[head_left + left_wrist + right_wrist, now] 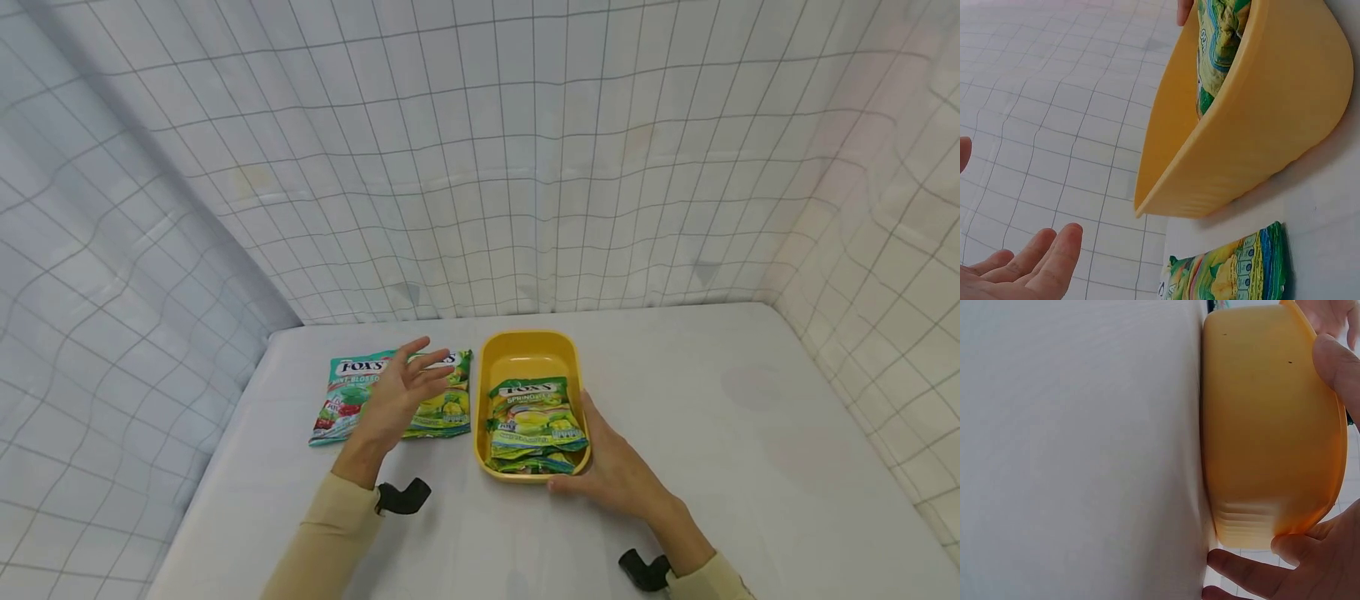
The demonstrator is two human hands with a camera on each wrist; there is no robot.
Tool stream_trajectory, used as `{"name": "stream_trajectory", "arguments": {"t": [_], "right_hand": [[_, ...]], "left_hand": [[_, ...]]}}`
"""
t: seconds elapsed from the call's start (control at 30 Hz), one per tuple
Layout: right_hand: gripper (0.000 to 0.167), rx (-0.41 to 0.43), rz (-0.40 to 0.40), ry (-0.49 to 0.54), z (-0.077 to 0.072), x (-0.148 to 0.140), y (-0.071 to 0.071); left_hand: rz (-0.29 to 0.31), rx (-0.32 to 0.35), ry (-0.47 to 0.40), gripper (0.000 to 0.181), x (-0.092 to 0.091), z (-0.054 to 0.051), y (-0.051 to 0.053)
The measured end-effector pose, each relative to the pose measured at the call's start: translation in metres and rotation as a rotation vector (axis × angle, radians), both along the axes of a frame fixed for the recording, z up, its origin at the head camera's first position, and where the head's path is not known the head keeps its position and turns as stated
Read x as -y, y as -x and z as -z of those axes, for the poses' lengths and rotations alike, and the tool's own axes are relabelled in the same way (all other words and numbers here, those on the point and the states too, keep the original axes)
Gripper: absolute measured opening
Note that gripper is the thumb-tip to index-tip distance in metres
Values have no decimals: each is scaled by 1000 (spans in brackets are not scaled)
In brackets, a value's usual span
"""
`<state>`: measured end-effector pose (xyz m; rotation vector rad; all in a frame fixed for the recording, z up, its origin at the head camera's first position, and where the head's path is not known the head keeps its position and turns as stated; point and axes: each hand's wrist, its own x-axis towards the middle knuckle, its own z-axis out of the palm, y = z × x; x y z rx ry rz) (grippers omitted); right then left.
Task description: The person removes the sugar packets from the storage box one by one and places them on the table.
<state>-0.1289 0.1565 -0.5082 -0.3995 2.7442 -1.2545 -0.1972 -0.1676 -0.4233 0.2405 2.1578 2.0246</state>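
A yellow tub (528,342) holds green candy packets (536,421), stacked toward its near end. My right hand (618,471) grips the tub's near right corner; in the right wrist view the thumb and fingers (1297,547) touch the tub's wall (1266,425). Over two packets lying left of the tub hovers my left hand (397,396), fingers spread and holding nothing. One is a teal mint packet (345,400), the other a green and yellow packet (453,408), partly hidden by that hand. The left wrist view shows the left fingers (1054,256) apart from the tub (1272,106).
A white-covered table (712,417) lies beneath everything. Grid-patterned white cloth (525,167) hangs behind it and along both sides.
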Motion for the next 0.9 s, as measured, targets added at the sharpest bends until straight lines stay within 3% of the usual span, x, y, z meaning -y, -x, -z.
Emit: {"name": "stream_trajectory", "arguments": {"t": [0.33,0.67,0.9], "right_hand": [[139,-21,0,-1,0,-1,0],[138,-5,4,4,-1,-1,1],[138,3,7,15,0,0,1]], "left_hand": [[25,58,-23,78,-20,8,4],[23,111,25,82,-35,10,1],[78,134,48,84,-42,19,3]]}}
